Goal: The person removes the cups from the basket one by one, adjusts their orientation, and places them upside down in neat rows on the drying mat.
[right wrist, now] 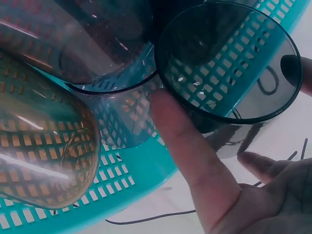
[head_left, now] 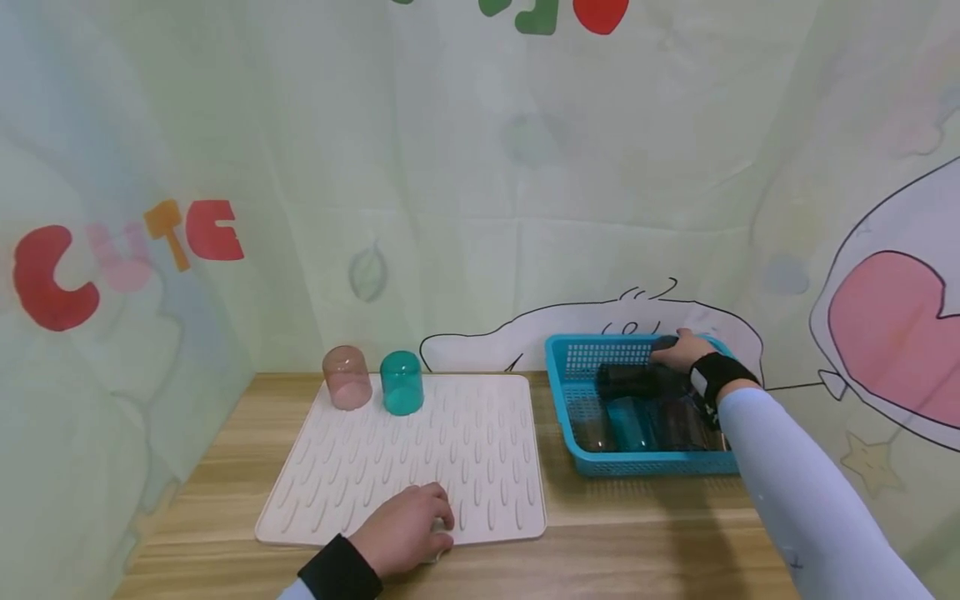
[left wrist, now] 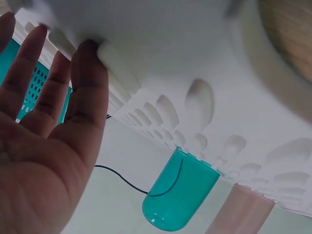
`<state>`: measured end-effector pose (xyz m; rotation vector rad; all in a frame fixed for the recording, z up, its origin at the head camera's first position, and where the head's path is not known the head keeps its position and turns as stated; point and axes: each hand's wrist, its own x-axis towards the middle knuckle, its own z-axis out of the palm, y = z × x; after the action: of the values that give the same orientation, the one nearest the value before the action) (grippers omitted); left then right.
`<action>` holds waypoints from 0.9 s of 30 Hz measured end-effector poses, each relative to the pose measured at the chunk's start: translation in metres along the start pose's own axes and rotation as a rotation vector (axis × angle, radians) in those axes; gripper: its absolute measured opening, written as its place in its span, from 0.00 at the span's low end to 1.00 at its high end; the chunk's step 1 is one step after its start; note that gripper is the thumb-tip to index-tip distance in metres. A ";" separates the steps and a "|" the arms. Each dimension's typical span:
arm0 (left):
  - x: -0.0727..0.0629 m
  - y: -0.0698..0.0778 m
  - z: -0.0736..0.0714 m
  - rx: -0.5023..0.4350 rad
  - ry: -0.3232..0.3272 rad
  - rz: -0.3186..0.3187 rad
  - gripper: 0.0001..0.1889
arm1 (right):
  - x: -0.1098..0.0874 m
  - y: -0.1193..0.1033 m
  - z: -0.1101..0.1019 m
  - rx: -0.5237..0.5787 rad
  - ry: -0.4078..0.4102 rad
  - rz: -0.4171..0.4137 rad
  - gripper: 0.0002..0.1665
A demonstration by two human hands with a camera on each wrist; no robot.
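Note:
My right hand [head_left: 678, 352] reaches into the blue basket [head_left: 652, 468] at the right. Its thumb and fingers grip a dark grey clear glass [right wrist: 229, 73] near the rim, with the glass's mouth facing the camera in the right wrist view. Beside it in the basket lie an amber glass [right wrist: 48, 146] and a blue glass [head_left: 632, 423]. My left hand [head_left: 405, 527] rests at the front edge of the white ridged mat [head_left: 480, 467], fingers loosely bent and holding nothing. On the mat's back left, a pink glass [head_left: 347, 379] and a teal glass [head_left: 402, 383] stand upside down.
Several more dark glasses [head_left: 626, 381] lie on their sides in the basket. The wooden table [head_left: 202, 483] carries the mat and basket side by side. A printed curtain [head_left: 450, 250] hangs right behind the table's back edge.

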<state>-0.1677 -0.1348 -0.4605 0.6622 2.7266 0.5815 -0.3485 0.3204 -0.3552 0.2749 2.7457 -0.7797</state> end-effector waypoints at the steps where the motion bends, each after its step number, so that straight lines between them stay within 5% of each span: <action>1: 0.000 0.000 0.000 0.002 0.001 0.002 0.05 | -0.001 0.000 0.000 -0.007 0.003 -0.012 0.55; 14: 0.002 -0.007 -0.003 -0.011 0.001 0.004 0.05 | -0.028 -0.028 0.002 -0.085 0.095 -0.210 0.53; 27: 0.003 -0.010 -0.004 -0.014 0.008 -0.009 0.05 | -0.051 -0.052 0.027 -0.010 0.129 -0.320 0.51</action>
<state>-0.1752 -0.1433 -0.4616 0.6457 2.7292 0.6020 -0.3079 0.2567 -0.3362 -0.1252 2.9558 -0.8515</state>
